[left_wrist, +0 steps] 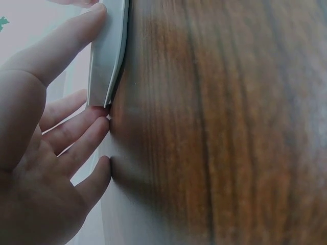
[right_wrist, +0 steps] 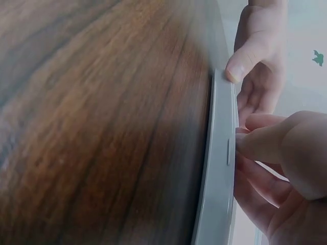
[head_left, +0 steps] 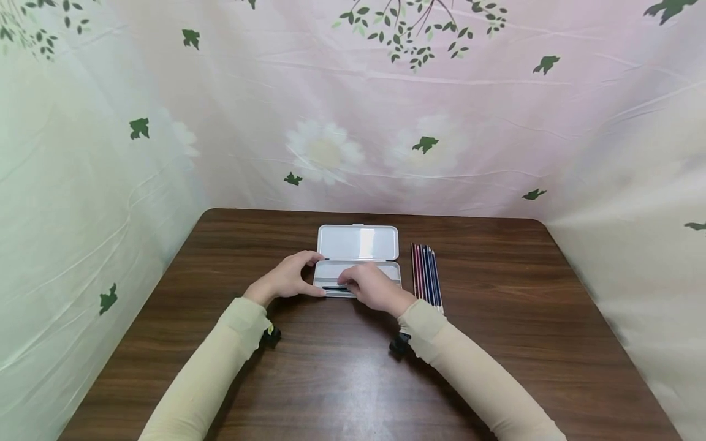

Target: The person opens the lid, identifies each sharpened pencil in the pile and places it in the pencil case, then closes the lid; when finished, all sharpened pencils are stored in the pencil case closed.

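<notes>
A white pencil case (head_left: 358, 264) lies with its lid raised back near the far side of the table. My left hand (head_left: 287, 278) holds its left end, thumb at the near corner and fingers around the far side; the left wrist view shows the thumb on the case wall (left_wrist: 108, 56). Inside the front compartment lies a dark pencil (head_left: 333, 288). Thumb and fingers of my right hand (head_left: 372, 286) reach into the case and pinch at the pencil's right part. In the right wrist view the case's front wall (right_wrist: 219, 153) hides those fingertips.
Several coloured pencils (head_left: 426, 275), red through dark blue, lie side by side right of the case, close to my right wrist. The wooden table (head_left: 342, 380) ends at a printed cloth backdrop (head_left: 364, 122) behind and on both sides.
</notes>
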`<state>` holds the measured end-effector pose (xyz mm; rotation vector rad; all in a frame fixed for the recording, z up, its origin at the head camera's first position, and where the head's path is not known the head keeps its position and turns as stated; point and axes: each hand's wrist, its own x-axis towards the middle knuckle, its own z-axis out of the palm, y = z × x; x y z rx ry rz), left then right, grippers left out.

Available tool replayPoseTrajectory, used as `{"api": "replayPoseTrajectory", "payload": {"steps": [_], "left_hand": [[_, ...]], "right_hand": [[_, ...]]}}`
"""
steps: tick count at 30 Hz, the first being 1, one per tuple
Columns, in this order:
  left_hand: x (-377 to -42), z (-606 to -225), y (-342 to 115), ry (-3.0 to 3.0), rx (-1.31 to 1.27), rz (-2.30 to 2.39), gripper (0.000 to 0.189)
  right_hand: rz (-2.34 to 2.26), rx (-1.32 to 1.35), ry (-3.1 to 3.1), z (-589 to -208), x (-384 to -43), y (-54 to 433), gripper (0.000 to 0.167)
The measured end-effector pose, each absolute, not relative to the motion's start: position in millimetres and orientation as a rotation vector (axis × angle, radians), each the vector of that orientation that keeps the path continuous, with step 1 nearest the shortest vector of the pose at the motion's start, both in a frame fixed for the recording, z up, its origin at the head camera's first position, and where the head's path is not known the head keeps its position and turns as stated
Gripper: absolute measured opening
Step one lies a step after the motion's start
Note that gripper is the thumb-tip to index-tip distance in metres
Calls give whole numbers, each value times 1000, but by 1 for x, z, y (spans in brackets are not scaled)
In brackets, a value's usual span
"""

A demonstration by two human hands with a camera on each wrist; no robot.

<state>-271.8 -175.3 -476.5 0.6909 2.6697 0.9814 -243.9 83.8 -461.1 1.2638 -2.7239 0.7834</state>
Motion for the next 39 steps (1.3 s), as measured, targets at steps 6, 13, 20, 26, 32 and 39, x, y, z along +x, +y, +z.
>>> {"api": "replayPoseTrajectory", "payload": {"steps": [6,13,20,26,32,39], "left_hand": [[-272,-476,-176,2664,688,987,84],[-272,-477,-176,2664,681,976,85],[-269,-475,-176,2668,672,969,85],[-269,-473,-174,2665,667,970,85],[-269,-474,-174,2669,668,970,84],[-270,-474,-174,2663,675,971,84]], "right_hand": [[806,1227,-2717,-464,-244,91,12],[854,1159,-2676,-470,-241,116,11],[983,1103,-2646,-468,-240,144,12],[978,1010,-2644,-465,-238,173,12],[928,935,-2638,-466,-237,205,15],[927,829,-2677,-468,-237,237,22]]}}
